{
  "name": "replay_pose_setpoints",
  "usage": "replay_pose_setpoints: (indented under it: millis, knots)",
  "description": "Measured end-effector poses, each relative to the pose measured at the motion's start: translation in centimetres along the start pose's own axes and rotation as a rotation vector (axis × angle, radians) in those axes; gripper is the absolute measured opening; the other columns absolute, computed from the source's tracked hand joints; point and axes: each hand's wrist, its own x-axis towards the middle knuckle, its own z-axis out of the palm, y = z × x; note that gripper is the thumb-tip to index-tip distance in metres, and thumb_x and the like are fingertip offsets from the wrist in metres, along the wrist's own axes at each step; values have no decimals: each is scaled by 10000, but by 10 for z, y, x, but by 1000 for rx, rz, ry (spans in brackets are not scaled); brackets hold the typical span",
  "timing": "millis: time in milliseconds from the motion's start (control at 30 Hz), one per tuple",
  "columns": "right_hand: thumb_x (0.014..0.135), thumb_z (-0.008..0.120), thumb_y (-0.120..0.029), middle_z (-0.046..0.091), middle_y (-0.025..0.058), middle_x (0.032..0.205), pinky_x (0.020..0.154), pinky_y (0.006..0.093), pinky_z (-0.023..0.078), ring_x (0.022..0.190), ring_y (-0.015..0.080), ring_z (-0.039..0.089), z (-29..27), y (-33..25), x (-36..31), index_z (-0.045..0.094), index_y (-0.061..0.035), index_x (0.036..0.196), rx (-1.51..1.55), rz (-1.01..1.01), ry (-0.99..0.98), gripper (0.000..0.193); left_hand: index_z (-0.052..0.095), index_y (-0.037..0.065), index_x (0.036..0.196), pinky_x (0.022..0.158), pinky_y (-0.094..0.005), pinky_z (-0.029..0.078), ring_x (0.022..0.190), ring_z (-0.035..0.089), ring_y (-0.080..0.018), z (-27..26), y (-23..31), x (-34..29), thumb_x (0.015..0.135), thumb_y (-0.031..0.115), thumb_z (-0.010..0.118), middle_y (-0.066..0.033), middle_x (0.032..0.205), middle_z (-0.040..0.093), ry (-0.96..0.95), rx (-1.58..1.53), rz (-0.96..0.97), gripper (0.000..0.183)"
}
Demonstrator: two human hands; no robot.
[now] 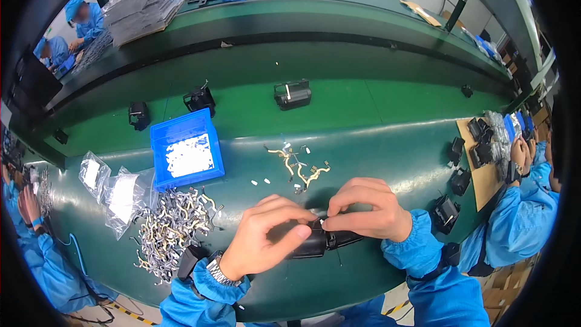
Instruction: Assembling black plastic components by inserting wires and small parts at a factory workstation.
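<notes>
Centrally, a black housing (310,247) lies on the tabletop (369,151) beneath and between the two hands, its near edge toward the wearer. The left hand (266,233) is curled over it with thumb and forefinger slightly parted; the right hand (369,209) has thumb and forefinger drawn together beside a small white piece (321,223) at the housing's far edge. Whether either hand actually grips the piece cannot be told, since the fingertips overlap it. Good practice here would probably be to steady the housing with the left hand, guide the piece with the right fingertips, and keep the thin wires clear, using light, straight pressure rather than twisting. Left of the left hand lies a tangled pile of wired connectors (175,227), best drawn from singly to avoid snagging. Just beyond the hands are loose wires (305,172); farther, to their left, a blue bin (158,154) holds white pieces (189,155). Farthest ahead stands another black unit (293,94).
</notes>
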Motion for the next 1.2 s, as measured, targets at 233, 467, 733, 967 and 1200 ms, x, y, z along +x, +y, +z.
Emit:
replay_pose_setpoints:
  millis: [233,467,733,967,1200]
  knots:
    - [848,838,-133,738,37,1020,653,346,566,806,235,703,9,1,0,793,-96,995,99,-28,28,158,785,42,994,842,-387,546,887,702,-273,4,-6,-1,884,66,811,-79,974,783,-9,64,56,116]
    - [940,842,-188,750,44,888,652,307,550,703,182,685,6,-12,-4,719,-60,1036,373,455,-108,202,814,126,960,708,-351,464,840,674,-203,4,-3,0,694,115,816,4,940,749,199,689,526,266]
    - [972,815,-105,767,34,893,685,273,567,732,106,685,13,-18,-3,702,-38,1051,711,629,-55,153,836,155,974,709,-358,454,863,673,-185,0,2,-8,679,138,828,25,1003,771,148,710,598,295]
    - [951,816,10,803,99,999,835,294,617,932,142,769,10,-15,-4,757,28,1154,786,793,1,212,826,262,956,867,-461,414,956,583,-238,8,9,-16,616,305,992,61,1025,706,306,787,531,380]
    - [988,791,-16,797,107,1029,874,300,621,969,155,768,8,-20,-2,760,37,1090,965,883,-45,119,828,262,924,915,-454,392,947,557,-225,15,5,-18,632,298,994,95,955,689,325,867,488,338]
